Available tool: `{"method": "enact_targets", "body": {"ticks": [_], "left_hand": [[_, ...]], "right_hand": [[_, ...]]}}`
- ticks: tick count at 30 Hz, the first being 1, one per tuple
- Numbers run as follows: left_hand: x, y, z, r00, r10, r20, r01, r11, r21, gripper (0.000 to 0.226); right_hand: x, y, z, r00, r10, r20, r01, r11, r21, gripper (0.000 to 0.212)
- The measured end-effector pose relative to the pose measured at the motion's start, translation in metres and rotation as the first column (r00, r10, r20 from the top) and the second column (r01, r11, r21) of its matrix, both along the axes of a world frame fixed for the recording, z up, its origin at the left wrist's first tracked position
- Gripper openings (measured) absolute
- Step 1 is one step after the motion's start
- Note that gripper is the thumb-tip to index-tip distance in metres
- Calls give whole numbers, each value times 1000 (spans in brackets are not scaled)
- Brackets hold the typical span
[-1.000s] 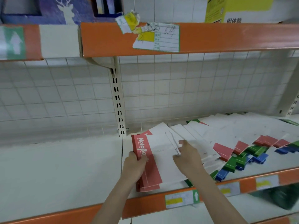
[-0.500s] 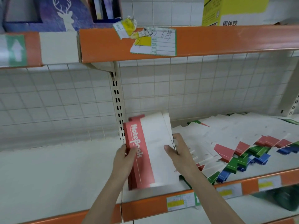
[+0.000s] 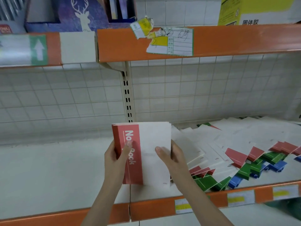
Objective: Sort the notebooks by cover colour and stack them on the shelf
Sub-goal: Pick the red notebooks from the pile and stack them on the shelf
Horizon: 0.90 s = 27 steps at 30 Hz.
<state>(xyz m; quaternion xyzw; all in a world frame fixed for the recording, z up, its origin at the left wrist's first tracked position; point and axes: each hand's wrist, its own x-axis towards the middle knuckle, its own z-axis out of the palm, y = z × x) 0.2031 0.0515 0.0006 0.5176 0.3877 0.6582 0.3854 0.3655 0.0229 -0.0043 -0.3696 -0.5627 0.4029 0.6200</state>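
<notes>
A stack of red-spined notebooks [image 3: 151, 141] with white covers is held upright above the shelf [image 3: 57, 173], near its middle seam. My left hand [image 3: 116, 159] grips the red spine side, thumb across the "NoteBook" lettering. My right hand [image 3: 172, 158] grips the stack's right edge, thumb on the white cover. To the right, a loose spread of notebooks [image 3: 228, 152] with red, green and blue spines lies fanned over the shelf.
An orange upper shelf edge [image 3: 219, 39] with a torn price label [image 3: 169, 41] runs overhead. A slotted upright post [image 3: 127, 95] stands right behind the held stack. Wire grid backing lines the rear. The shelf's orange front lip [image 3: 146, 209] carries yellow tags.
Both hands have lifted the red-spined stack off the shelf and squared it upright; earlier it lay tilted on the shelf with the right hand pushing covers together.
</notes>
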Motion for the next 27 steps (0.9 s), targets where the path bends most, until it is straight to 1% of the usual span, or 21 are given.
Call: {"method": "enact_targets", "body": {"ticks": [1,3,5,6,8,9,11,13,16,18,21,24,25,27], "left_hand": [[-1,0,2,1000,6,11,-7,1000,5,10],[-2,0,3,999,13,35,-13,1000,5,20],[-1,-1,2,999,-2,48,3,1000,-18,26],[0,0,0,999,-14,53,16,999,-42,25],[1,1,-5,997,-28,67,35,994,-104,23],[1,1,-9,997,-29,67,38,990,-138,26],[0,-1,-18,999,-27,26,31,982,-186,37],[-1,-4,-26,998,-48,-35,41,979,-200,39],[-2,-4,-30,989,-91,-117,66,977,-205,43],[-2,-3,-29,987,-89,-130,64,980,-188,42],[0,-2,-29,990,-61,-126,44,990,-135,39],[11,2,-20,986,-67,-151,50,992,-117,39],[16,6,-14,982,-80,-172,61,992,-115,37],[30,12,0,964,-137,-230,111,986,-124,27]], "right_hand": [[0,1,4,1000,5,0,-5,1000,3,32],[-4,1,8,1000,9,-14,-9,1000,-27,30],[-9,2,10,1000,0,-20,-2,997,-80,36],[-12,2,9,1000,-12,-13,11,995,-95,39],[-14,4,6,1000,-27,3,27,995,-91,36],[-15,5,4,1000,-28,14,29,995,-92,34],[-15,5,-1,999,-20,36,24,996,-91,31],[-15,5,-9,997,-25,71,31,996,-87,26],[-12,4,-19,988,-36,153,55,991,-125,32],[-10,4,-25,978,-41,204,71,987,-143,36],[-6,3,-22,965,-69,254,104,986,-128,35],[4,2,-9,968,-91,234,116,989,-94,42],[10,2,-3,973,-93,213,120,986,-117,40],[26,0,5,979,-103,175,140,966,-215,29]]}}
